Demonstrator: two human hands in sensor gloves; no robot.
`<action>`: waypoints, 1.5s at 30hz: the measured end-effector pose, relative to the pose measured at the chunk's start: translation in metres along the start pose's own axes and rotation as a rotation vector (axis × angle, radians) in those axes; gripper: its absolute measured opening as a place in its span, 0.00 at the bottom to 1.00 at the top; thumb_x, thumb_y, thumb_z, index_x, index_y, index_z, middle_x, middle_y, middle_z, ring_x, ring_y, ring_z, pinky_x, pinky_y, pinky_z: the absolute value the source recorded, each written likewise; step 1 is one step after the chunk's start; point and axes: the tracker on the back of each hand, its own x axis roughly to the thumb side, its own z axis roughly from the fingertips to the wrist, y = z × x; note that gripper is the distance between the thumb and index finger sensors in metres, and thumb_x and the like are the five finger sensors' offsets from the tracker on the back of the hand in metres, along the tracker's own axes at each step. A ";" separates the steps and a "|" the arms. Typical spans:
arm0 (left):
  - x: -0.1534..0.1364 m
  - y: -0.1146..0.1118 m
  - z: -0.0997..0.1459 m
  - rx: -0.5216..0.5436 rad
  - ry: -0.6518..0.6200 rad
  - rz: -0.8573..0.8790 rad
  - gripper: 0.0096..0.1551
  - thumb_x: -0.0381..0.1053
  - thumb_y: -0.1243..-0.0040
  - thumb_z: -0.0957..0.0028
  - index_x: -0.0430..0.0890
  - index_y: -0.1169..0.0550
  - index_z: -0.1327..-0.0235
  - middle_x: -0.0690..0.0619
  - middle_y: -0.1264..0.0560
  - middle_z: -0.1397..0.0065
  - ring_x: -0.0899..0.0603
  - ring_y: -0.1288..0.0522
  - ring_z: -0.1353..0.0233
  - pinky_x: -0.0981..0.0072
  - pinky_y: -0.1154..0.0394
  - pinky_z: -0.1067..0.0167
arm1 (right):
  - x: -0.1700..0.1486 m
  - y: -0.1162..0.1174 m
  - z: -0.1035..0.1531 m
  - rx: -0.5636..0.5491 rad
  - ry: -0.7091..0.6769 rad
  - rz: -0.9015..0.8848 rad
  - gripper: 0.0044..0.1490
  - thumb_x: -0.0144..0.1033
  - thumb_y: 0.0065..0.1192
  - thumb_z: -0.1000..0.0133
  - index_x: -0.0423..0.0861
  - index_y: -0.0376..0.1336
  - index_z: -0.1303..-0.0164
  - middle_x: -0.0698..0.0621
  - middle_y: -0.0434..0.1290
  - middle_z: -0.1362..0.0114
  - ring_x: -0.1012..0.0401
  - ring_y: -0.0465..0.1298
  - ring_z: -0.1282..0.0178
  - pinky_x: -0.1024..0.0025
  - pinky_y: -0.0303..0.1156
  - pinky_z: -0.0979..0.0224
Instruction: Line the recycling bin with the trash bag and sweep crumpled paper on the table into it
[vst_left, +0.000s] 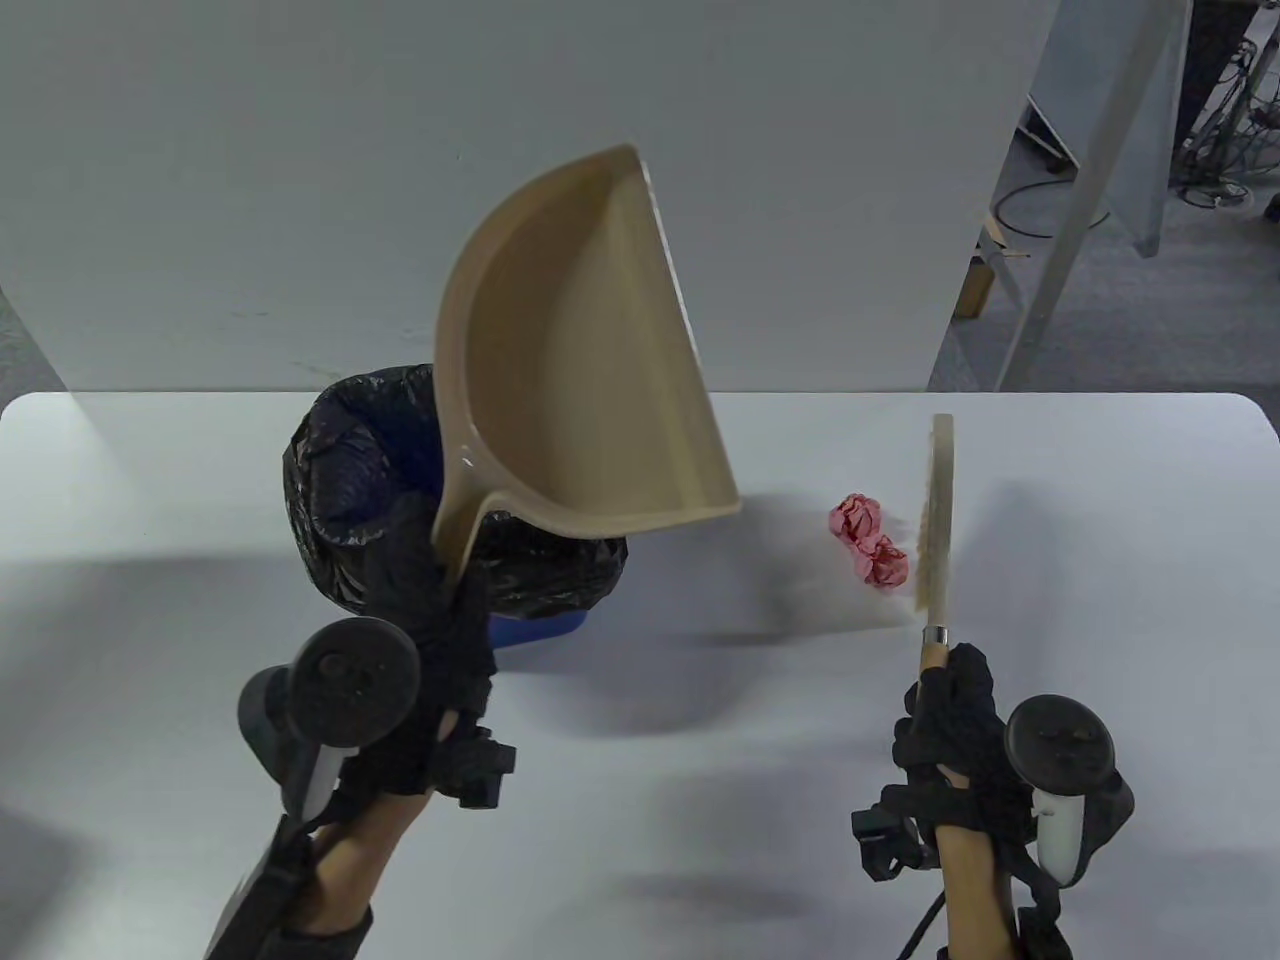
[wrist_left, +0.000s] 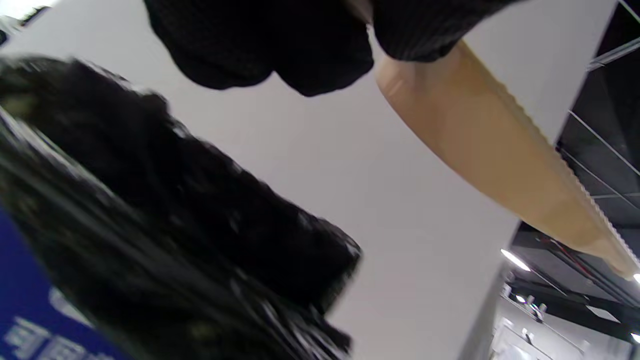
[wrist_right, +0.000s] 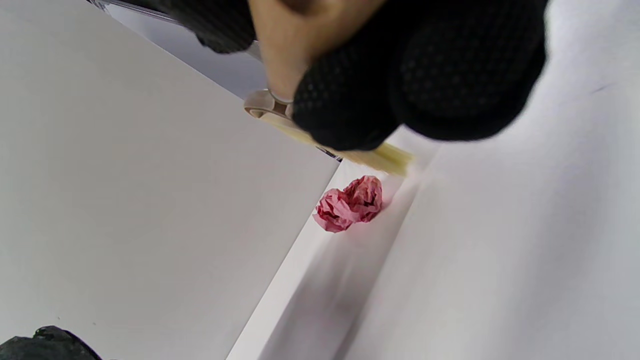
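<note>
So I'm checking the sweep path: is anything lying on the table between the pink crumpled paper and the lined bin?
Nothing visible. The table between the crumpled paper and the bin is bare; the dustpan in the left hand hangs above, not on it.

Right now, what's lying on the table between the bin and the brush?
Two pink paper balls lie between the bin and the brush, close beside the bristles; the rest of that stretch is bare table. The table view shows it.
</note>
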 end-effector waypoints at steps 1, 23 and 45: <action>0.006 -0.008 0.001 -0.010 -0.007 0.003 0.43 0.54 0.46 0.35 0.40 0.50 0.15 0.45 0.36 0.23 0.52 0.20 0.43 0.49 0.20 0.41 | 0.000 -0.001 0.000 -0.002 0.000 -0.004 0.38 0.38 0.43 0.32 0.29 0.45 0.18 0.32 0.71 0.34 0.53 0.81 0.54 0.56 0.83 0.54; 0.018 -0.218 0.006 -0.495 0.228 0.079 0.46 0.49 0.48 0.36 0.34 0.56 0.17 0.39 0.42 0.22 0.51 0.21 0.41 0.49 0.19 0.41 | 0.000 -0.001 -0.004 -0.025 -0.003 0.011 0.41 0.38 0.47 0.32 0.28 0.43 0.18 0.32 0.68 0.32 0.52 0.79 0.51 0.55 0.81 0.50; 0.003 -0.250 0.020 -0.689 0.274 -0.173 0.47 0.49 0.49 0.35 0.34 0.57 0.16 0.37 0.42 0.21 0.51 0.21 0.40 0.50 0.18 0.42 | 0.001 0.038 -0.010 0.105 -0.030 0.381 0.40 0.38 0.50 0.33 0.33 0.45 0.16 0.32 0.68 0.30 0.51 0.79 0.50 0.53 0.80 0.48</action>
